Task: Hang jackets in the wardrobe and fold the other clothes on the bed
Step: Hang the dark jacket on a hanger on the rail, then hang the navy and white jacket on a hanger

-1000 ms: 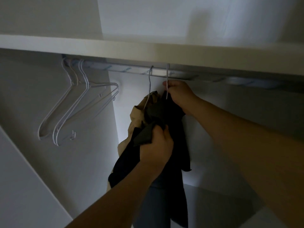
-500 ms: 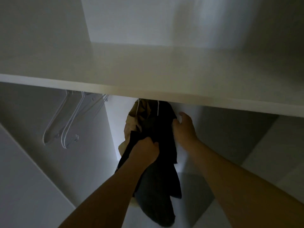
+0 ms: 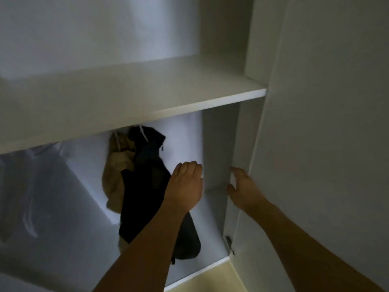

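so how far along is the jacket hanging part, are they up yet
Done: a dark jacket and a tan jacket hang under the wardrobe shelf, and neither hand holds them. In hand: the left hand is open beside the dark jacket, and the right hand reaches the door edge. Left: folding clothes on the bed, which is out of view.

Bare white wardrobe shelf (image 3: 147, 89)

Dim wardrobe interior, soft motion blur at left, grainy shadows
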### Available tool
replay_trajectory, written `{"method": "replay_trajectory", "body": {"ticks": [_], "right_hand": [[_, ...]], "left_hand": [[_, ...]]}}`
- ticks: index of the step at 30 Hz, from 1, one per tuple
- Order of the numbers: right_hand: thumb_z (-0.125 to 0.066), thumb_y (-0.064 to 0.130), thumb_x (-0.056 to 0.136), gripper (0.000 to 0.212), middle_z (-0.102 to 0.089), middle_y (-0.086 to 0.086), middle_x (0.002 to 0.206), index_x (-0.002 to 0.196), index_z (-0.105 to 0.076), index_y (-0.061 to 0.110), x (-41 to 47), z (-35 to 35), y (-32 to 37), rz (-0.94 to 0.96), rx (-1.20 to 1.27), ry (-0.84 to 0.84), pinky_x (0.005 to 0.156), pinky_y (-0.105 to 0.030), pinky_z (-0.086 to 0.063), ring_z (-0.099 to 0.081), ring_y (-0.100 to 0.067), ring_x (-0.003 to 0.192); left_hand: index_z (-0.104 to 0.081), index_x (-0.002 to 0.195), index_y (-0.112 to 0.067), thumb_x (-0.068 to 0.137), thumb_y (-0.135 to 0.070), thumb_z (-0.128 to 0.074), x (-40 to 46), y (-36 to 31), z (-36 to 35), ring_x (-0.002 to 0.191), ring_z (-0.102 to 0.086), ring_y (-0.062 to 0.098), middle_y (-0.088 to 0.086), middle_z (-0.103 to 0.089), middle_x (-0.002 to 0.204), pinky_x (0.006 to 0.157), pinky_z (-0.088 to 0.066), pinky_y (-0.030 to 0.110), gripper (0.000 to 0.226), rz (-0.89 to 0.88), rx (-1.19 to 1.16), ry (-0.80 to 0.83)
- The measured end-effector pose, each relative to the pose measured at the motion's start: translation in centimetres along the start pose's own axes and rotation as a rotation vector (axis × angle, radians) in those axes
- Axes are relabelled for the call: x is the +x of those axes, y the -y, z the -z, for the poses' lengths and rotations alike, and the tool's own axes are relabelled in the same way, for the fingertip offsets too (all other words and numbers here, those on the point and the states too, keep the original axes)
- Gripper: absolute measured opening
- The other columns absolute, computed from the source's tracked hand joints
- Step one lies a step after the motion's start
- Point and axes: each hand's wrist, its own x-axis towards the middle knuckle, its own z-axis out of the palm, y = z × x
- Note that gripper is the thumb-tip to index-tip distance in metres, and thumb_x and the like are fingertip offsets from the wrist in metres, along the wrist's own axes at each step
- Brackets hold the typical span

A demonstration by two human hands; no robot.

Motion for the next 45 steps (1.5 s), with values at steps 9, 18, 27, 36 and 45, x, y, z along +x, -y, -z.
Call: {"method": "replay_trajectory", "body": {"ticks": [9,18,27,36,45], "right_hand": [[-0.050,0.022,0.097,0.055,-0.030,-0.005,0.153,0.148,-0.031,0.014,-15.7,4.9,-2.9,-0.234,-0.153,-0.239,0.113,-0.031,-0.028,-0.036,-0.025,0.136],[-0.049,0.027,0.098,0.055,-0.032,-0.003,0.154,0.148,-0.030,0.014,-44.3,13.0,-10.9,-0.524,-0.270,-0.569,0.113,-0.029,-0.027,-0.035,-0.019,0.139],[-0.049,0.026,0.097,0.057,-0.032,-0.007,0.153,0.148,-0.029,0.011,-73.1,17.2,-20.5,-0.803,-0.274,-0.687,0.116,-0.036,-0.027,-0.032,-0.024,0.140],[-0.049,0.024,0.096,0.057,-0.029,-0.003,0.154,0.149,-0.028,0.015,-93.8,17.5,-28.7,-1.044,-0.178,-0.738,0.111,-0.034,-0.030,-0.036,-0.024,0.136],[-0.049,0.026,0.097,0.057,-0.029,-0.003,0.154,0.148,-0.028,0.014,-120.2,17.0,-35.0,-1.125,-0.120,-0.773,0.109,-0.032,-0.029,-0.034,-0.023,0.137]], "left_hand": [[-0.049,0.134,-0.007,0.097,-0.026,-0.043,-0.2,-10.4,5.1,0.122,-0.052,0.030,0.010,-0.054,0.134,0.102,-0.042,0.038,0.043,-0.306,-0.264,0.042],[-0.060,0.114,-0.005,0.087,-0.029,-0.043,-9.7,-35.1,15.1,0.101,-0.060,0.032,0.012,-0.062,0.112,0.092,-0.049,0.038,0.040,-0.763,-0.386,-0.058],[-0.039,0.140,-0.007,0.099,-0.028,-0.039,-25.4,-60.2,22.9,0.132,-0.038,0.026,0.009,-0.042,0.144,0.114,-0.025,0.036,0.046,-1.048,-0.438,-0.023],[-0.034,0.144,-0.008,0.100,-0.034,-0.035,-38.2,-79.5,24.0,0.135,-0.036,0.026,0.010,-0.039,0.148,0.116,-0.022,0.039,0.051,-1.181,-0.400,0.149],[-0.030,0.148,-0.011,0.101,-0.038,-0.036,-60.0,-96.3,31.4,0.137,-0.034,0.025,0.009,-0.036,0.151,0.117,-0.017,0.038,0.055,-1.275,-0.403,0.210]]}}
